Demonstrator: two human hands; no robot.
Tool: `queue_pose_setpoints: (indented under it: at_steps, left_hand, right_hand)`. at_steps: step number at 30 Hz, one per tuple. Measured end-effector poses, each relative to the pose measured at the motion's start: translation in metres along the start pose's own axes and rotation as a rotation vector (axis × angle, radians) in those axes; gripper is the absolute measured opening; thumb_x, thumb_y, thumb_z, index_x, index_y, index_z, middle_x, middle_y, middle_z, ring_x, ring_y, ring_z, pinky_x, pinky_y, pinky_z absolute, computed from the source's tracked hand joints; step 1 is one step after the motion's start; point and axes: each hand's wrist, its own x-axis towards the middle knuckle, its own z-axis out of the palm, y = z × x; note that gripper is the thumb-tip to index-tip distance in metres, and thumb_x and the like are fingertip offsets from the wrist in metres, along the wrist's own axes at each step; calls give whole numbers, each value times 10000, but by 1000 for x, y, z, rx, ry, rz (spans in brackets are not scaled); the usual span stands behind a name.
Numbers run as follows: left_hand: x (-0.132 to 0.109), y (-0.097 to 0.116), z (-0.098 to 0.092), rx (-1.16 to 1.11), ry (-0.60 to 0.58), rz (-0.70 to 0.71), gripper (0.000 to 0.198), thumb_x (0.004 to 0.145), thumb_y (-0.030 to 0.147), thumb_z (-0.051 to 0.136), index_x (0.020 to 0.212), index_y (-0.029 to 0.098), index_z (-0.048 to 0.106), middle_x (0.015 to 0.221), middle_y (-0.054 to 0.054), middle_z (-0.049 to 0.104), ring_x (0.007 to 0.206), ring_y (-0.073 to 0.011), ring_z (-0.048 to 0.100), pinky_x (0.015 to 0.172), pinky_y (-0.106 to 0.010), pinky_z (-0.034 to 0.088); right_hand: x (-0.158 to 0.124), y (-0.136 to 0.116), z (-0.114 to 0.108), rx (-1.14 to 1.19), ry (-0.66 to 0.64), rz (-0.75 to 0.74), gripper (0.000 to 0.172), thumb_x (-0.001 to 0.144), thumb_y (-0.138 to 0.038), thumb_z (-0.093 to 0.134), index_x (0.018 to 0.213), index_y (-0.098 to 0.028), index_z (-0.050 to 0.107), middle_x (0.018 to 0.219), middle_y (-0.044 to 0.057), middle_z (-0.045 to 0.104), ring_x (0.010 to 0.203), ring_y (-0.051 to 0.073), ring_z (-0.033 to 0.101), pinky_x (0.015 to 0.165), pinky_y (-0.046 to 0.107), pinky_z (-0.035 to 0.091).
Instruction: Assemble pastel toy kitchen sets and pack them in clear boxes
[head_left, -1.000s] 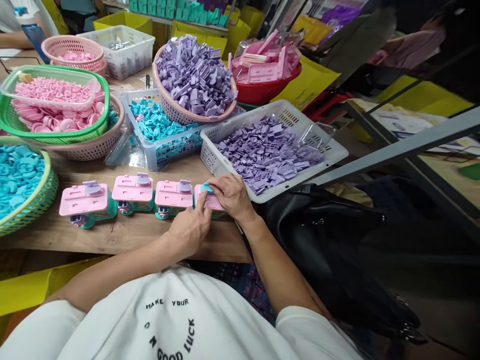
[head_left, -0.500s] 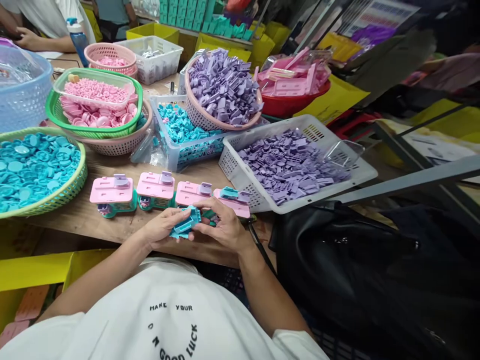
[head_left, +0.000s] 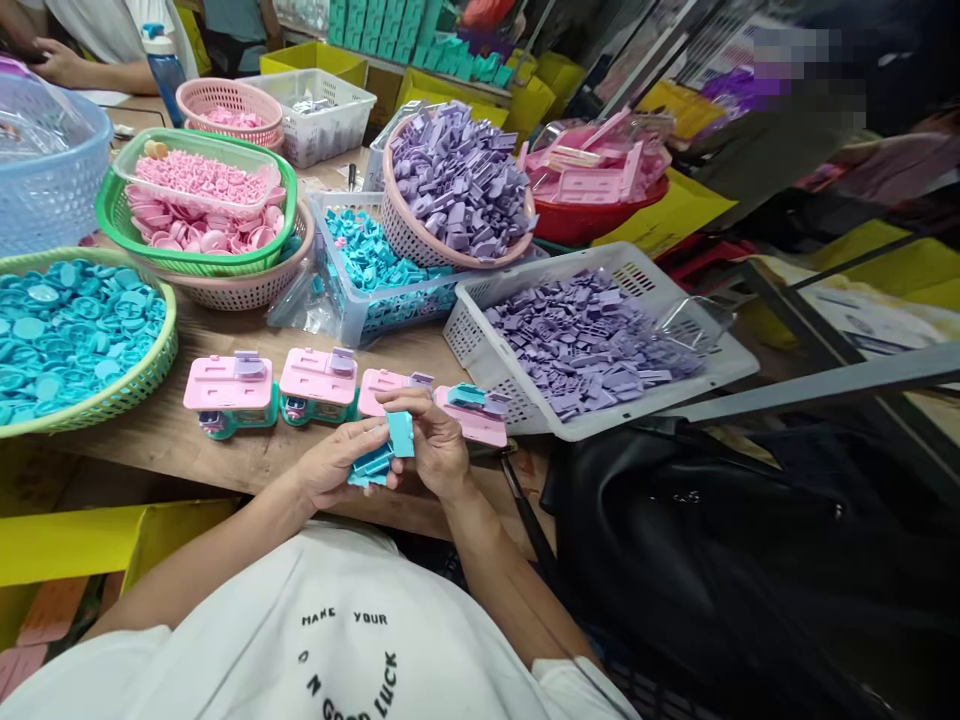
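Observation:
Several blue plastic parts (head_left: pixel 372 464) lie in my left hand (head_left: pixel 337 462), whose fingers are closed around them. My right hand (head_left: pixel 433 440) meets it from the other side, pinching a flat-faced blue plastic part (head_left: pixel 401 434) upright between thumb and fingers. Just beyond my hands stands a row of toy vehicles with pink tops and teal bases. The leftmost toy (head_left: pixel 229 392) and the second toy (head_left: pixel 319 385) show lilac pieces on top. My right fingers partly cover the third toy (head_left: pixel 382 385). On the rightmost toy (head_left: pixel 471 415) rests a blue piece (head_left: pixel 466 396).
A green basket of blue discs (head_left: pixel 171 345) is at left. White crate (head_left: pixel 555 428) with purple parts stands right; a clear bin (head_left: pixel 352 325) of blue parts sits behind the toys. A black bag (head_left: pixel 675 540) and a dark-handled tool (head_left: pixel 525 505) lie right of my hands.
My right hand has drawn in toward my left and turned, so that a blue part now stands with its flat face showing. The view has shifted slightly.

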Motion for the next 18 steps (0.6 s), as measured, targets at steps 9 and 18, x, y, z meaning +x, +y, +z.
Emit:
queue_pose_setpoints:
  at_steps: [9,18]
  left_hand:
    - [1,3,15,64,182,163,620,635,578,859,1007,149,610,737,-10,660,581,-100,614,435,-153,386]
    - [0,-6,-3,798,482,551,401,918,423,593,1210,150,623,996,-71,715,924,-181,660,850,-291,511]
  right_hand:
    - [-21,-17,-22,-76,-32,167,394,988,-483,498,1287,-267,636,1140,62,695,954,207,676,827,358,563]
    - [48,1,-32,-895,-220,-143,315,976,-340,574,1237,-201,685,1021,94,754,987,255,623,850,400,418]
